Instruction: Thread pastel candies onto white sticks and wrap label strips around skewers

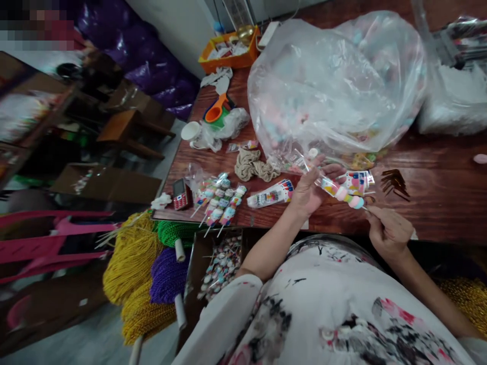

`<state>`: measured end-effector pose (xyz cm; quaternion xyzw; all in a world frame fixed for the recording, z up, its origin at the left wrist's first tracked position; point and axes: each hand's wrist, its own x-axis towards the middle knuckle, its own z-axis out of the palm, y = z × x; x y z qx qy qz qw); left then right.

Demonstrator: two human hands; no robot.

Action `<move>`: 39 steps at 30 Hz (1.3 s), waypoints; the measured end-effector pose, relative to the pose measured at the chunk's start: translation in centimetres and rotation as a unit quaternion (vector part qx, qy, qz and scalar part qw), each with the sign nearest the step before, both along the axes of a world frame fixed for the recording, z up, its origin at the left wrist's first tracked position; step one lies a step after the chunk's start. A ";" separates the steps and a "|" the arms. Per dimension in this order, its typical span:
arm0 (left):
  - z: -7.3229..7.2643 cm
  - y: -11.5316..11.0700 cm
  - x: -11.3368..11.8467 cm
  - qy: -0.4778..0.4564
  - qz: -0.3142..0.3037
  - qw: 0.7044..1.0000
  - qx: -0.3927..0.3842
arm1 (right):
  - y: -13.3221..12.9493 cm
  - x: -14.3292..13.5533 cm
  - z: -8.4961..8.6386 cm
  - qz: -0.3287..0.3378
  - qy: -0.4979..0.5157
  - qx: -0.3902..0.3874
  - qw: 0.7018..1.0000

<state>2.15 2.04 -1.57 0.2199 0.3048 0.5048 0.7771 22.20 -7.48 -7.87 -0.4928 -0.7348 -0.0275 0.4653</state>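
Note:
A skewer of pastel marshmallows (344, 195) lies slantwise between my two hands, over the table's front edge. My right hand (390, 228) pinches the bare stick at its lower right end. My left hand (310, 190) is at the upper left end, its fingers around a clear wrapper (304, 161) that reaches over the candy. Printed wrappers (272, 194) lie left of my left hand, and more printed cards (357, 181) sit behind the skewer. Several wrapped marshmallow skewers (222, 203) are grouped farther left on the table.
A big clear bag of marshmallows (338, 81) fills the table's back. Around it are an orange basket (228, 61), a beige cloth (253, 165), a phone (181, 194) and brown twist ties (395, 183). A box of wrapped candy (220, 268) stands below the table edge.

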 end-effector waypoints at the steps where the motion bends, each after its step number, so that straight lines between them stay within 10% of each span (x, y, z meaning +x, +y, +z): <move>1: 0.3 0.2 0.4 -0.007 0.004 1.000 -0.002 | 0.1 -0.3 0.0 -0.006 -0.019 0.009 1.000; 5: 1.0 -0.2 1.5 -0.018 0.000 1.000 0.019 | 0.6 -1.4 0.6 -0.016 0.018 -0.028 0.999; 8: 0.7 -0.4 1.5 -0.004 -0.015 0.999 0.030 | 0.7 -2.3 1.4 0.025 0.197 -0.203 0.959; 13: 0.0 -0.1 0.8 0.071 -0.030 0.996 0.052 | 0.9 -3.8 2.1 0.171 0.483 -0.486 0.708; 15: -0.2 -0.1 0.7 0.117 -0.042 0.991 0.049 | 1.0 -4.1 1.9 0.205 0.510 -0.515 0.657; 17: -0.4 -0.3 0.7 0.137 -0.061 0.987 0.053 | 1.0 -4.2 1.6 0.207 0.480 -0.504 0.688; 21: -0.8 -0.9 1.1 0.128 -0.108 0.984 0.062 | 1.2 -4.0 1.3 0.089 0.252 -0.297 0.917; 23: -1.0 -1.3 1.6 0.121 -0.117 0.984 0.058 | 1.5 -4.1 1.4 0.042 0.150 -0.189 0.969; 30: -0.8 -1.6 1.6 0.099 -0.120 0.984 0.082 | 2.5 -5.1 2.2 0.050 0.228 -0.192 0.953; 39: 0.0 1.2 -0.8 0.241 0.079 0.960 0.116 | 1.8 -4.7 2.2 0.106 0.272 -0.270 0.918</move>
